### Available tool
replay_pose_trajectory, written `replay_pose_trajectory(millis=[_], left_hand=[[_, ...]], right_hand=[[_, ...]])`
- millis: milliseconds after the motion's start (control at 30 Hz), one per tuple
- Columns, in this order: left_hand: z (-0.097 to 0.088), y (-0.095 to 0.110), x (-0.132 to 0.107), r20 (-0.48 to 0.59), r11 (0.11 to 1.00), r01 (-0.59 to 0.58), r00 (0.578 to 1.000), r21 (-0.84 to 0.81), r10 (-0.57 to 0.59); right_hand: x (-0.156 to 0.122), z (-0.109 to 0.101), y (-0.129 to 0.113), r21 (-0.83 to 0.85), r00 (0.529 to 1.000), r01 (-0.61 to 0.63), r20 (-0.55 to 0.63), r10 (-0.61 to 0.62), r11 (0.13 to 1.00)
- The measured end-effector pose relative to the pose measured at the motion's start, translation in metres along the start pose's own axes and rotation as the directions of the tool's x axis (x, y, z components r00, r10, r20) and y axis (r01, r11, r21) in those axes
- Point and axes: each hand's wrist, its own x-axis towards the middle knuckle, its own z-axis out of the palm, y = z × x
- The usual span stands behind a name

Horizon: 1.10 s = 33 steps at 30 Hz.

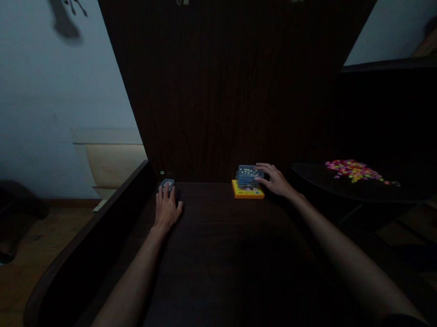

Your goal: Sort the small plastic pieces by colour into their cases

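Observation:
At the back left corner of the dark desk, my left hand [166, 208] lies palm down with fingers apart, their tips over a small clear plastic case [170, 181]. My right hand [275, 181] grips the right end of a clear plastic case [248, 171] with small pale pieces inside, thumb at the front and fingers over the top. That case is tilted and sits at the top of a small stack of similar clear cases [244, 181]. Beneath the stack is a flat yellow box [247, 194] with printing on it.
A tall dark wooden panel [218, 85] rises behind the desk [209, 261]. A raised side board [87, 253] runs along the left. On a lower dark round surface to the right lies a heap of bright pink, orange and yellow bits [356, 170]. A small pale ring [162, 173] is near the panel.

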Motion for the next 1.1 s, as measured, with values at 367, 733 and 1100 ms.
replay_pose_trajectory(millis=[367, 733, 1100], left_hand=[[0.012, -0.021, 0.009, 0.028, 0.998, 0.059, 0.998, 0.003, -0.059], [0.0, -0.015, 0.011, 0.005, 0.992, 0.123, 0.992, -0.016, -0.123], [-0.005, -0.018, 0.013, -0.022, 0.976, 0.157, 0.987, -0.151, -0.162]], right_hand=[[0.002, 0.017, 0.019, -0.062, 0.998, 0.034, 0.051, -0.031, 0.997], [0.003, 0.015, 0.015, -0.146, 0.996, 0.053, 0.079, -0.042, 0.988], [0.001, -0.004, -0.019, -0.154, 0.998, 0.035, 0.061, -0.025, 0.987]])
